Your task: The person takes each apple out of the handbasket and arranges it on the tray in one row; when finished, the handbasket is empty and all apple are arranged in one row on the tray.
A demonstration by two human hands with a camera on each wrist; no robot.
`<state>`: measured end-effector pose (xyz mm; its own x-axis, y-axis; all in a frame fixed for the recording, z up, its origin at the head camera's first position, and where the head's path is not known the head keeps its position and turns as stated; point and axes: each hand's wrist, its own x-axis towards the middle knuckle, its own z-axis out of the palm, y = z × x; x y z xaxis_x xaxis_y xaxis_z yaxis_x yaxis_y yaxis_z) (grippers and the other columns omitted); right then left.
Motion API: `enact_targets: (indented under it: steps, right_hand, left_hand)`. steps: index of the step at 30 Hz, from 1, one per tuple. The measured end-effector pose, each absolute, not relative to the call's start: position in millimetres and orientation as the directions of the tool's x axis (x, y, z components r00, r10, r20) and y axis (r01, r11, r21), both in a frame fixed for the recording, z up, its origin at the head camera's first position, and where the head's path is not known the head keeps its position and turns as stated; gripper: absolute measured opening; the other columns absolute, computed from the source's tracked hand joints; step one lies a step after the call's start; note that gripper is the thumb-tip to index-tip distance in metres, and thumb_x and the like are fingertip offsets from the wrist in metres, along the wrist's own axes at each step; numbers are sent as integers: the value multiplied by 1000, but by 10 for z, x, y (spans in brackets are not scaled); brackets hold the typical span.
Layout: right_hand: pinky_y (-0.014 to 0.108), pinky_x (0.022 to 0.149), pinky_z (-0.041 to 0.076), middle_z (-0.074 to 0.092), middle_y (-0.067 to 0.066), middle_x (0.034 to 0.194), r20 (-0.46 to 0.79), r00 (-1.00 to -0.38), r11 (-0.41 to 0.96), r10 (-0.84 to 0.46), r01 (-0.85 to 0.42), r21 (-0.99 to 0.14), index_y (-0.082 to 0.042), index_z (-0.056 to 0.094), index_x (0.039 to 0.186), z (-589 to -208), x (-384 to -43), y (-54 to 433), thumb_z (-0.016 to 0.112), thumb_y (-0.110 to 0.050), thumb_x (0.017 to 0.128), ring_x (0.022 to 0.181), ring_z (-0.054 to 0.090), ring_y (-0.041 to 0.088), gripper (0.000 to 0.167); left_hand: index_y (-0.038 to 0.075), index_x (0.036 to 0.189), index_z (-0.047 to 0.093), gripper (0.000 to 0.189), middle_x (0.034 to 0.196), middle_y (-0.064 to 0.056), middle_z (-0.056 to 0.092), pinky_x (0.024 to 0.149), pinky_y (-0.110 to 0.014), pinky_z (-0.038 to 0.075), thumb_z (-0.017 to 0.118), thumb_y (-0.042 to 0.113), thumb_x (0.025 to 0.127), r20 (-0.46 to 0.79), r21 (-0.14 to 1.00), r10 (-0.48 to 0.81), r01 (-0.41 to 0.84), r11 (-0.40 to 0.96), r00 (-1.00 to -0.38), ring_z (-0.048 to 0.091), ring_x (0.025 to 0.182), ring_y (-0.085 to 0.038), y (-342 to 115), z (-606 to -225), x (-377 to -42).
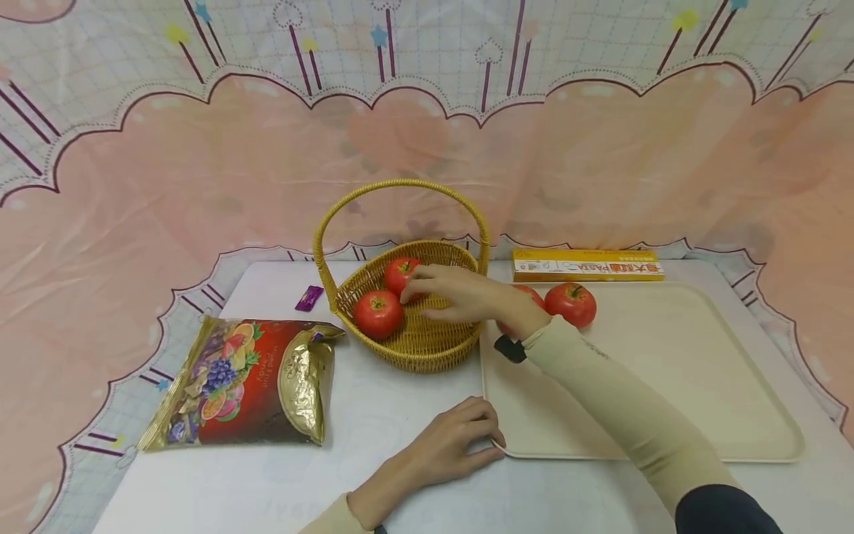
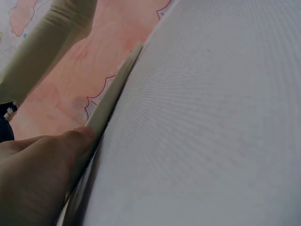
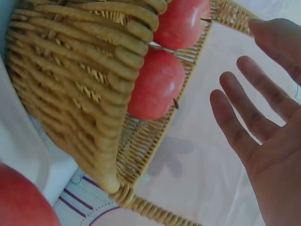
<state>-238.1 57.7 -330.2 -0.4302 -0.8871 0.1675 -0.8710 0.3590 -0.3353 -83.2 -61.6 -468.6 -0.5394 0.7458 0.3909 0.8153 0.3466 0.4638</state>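
My right hand (image 1: 450,291) hangs over the yellow wicker basket (image 1: 427,363), its fingers spread and holding nothing; the right wrist view shows the bare palm. Inside the basket, two red apples lie side by side: a nearer apple (image 1: 378,314) and a farther apple (image 1: 400,274) beside my fingertips. At the front left corner of the cream tray (image 1: 667,386), my left hand (image 1: 454,441) grips the rim, thumb along its front edge. Two more apples sit at the tray's back left, one apple (image 1: 577,304) in plain sight, the other partly hidden by my right wrist.
A red and gold candy bag (image 1: 260,386) lies left of the basket. Close behind it is a small purple wrapped candy (image 1: 309,298). A yellow and white box (image 1: 587,265) stands along the tray's back edge. The basket's tall handle (image 1: 400,184) arches over its opening.
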Motion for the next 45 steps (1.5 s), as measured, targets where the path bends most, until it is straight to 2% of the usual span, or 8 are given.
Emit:
enact_targets:
  steps: [9, 16, 23, 29, 35, 39, 45]
  right_hand:
    - [33, 100, 43, 53, -3, 122, 121, -412, 358, -903, -877, -320, -18, 59, 120, -3325, -2403, 380, 62, -21, 91, 115, 49, 15, 29]
    - [33, 102, 42, 49, 2, 129, 52, -411, 378, -910, -876, -299, -18, 57, 123, -3347, -2461, 191, 62, -22, 91, 114, 53, 18, 33]
    - [39, 112, 31, 42, 4, 137, -37, -405, 397, -914, -870, -292, -23, 54, 128, -3404, -2544, 28, 62, -24, 91, 129, 41, 23, 38]
    - [45, 116, 23, 37, 4, 140, -109, -408, 422, -906, -859, -289, -27, 50, 132, -3407, -2567, -33, 64, -24, 90, 132, 39, 25, 44]
    - [37, 109, 35, 37, 4, 140, -149, -429, 454, -891, -846, -280, -28, 50, 131, -3331, -2595, -36, 63, -25, 90, 130, 39, 22, 43]
    - [34, 108, 35, 40, 4, 137, -146, -441, 464, -886, -843, -270, -28, 51, 131, -3275, -2621, -38, 62, -26, 91, 127, 41, 18, 42]
    - [36, 108, 36, 39, 6, 139, -162, -424, 454, -891, -842, -293, -25, 51, 133, -3328, -2644, -104, 62, -23, 91, 127, 43, 21, 43]
  left_hand:
    - [24, 91, 67, 7, 99, 13, 53, 89, -11, 40, 67, 30, 88, 411, 459, 739, 822, 338, -534, 48, 103, 0, -617, -4697, -817]
    - [24, 91, 67, 6, 99, 14, 53, 91, -11, 40, 66, 30, 88, 401, 471, 736, 812, 345, -545, 47, 104, 1, -633, -4685, -826]
    - [24, 91, 67, 6, 99, 14, 53, 92, -13, 41, 66, 30, 89, 401, 473, 737, 812, 342, -545, 47, 106, 0, -645, -4677, -838]
    - [24, 91, 67, 6, 98, 13, 53, 91, -12, 41, 66, 29, 88, 397, 474, 740, 811, 342, -543, 47, 105, 0, -654, -4659, -854]
    - [24, 91, 67, 6, 98, 13, 53, 91, -12, 41, 66, 29, 88, 393, 473, 741, 811, 345, -544, 47, 104, 0, -644, -4673, -859]
    - [24, 91, 67, 6, 98, 13, 52, 91, -12, 40, 67, 29, 88, 398, 471, 742, 814, 339, -539, 47, 104, 0, -633, -4682, -853]
    - [24, 91, 67, 6, 98, 12, 53, 91, -11, 40, 67, 29, 88, 411, 462, 745, 825, 327, -525, 47, 104, 0, -617, -4702, -846]
